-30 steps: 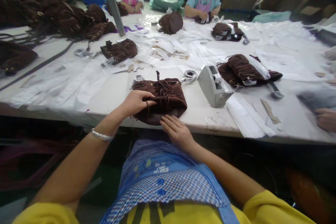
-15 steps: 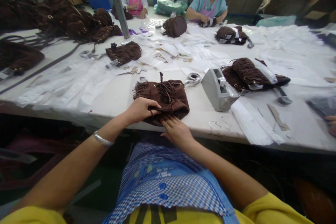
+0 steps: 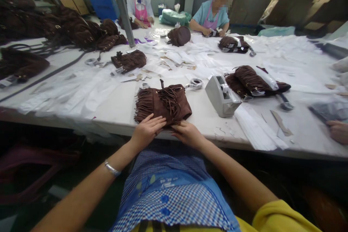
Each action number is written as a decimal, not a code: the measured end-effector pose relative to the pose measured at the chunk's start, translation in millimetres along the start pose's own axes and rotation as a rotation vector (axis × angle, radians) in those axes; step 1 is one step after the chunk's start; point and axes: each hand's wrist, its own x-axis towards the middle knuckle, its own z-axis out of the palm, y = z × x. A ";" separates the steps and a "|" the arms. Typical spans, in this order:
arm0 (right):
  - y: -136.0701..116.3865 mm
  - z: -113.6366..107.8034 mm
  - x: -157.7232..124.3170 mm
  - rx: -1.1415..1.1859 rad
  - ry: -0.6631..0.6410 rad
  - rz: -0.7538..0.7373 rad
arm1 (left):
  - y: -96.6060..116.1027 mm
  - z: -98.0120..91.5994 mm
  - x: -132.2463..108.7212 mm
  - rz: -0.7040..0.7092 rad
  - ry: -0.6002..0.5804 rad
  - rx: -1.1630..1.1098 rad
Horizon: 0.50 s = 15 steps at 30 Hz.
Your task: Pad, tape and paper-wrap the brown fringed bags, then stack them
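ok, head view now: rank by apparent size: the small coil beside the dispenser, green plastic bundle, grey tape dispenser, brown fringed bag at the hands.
1. brown fringed bag
2. grey tape dispenser
3. green plastic bundle
4. small coil

Apparent only: the bundle sits farther back, so its real rank is unsure.

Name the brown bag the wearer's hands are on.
The nearest fringed bag, left of the grey tape dispenser: left hand and right hand touch this and no other bag.
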 end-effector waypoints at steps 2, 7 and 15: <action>-8.0 -3.7 -11.0 -0.013 0.132 -0.004 | 3.5 2.8 -2.5 0.029 -0.005 0.040; -9.6 -10.6 -9.2 -0.146 0.111 -0.156 | 11.3 9.1 -5.0 0.074 0.039 0.074; 13.1 -50.2 -7.9 -0.299 0.085 0.191 | 14.4 12.2 -10.5 -0.016 0.023 0.031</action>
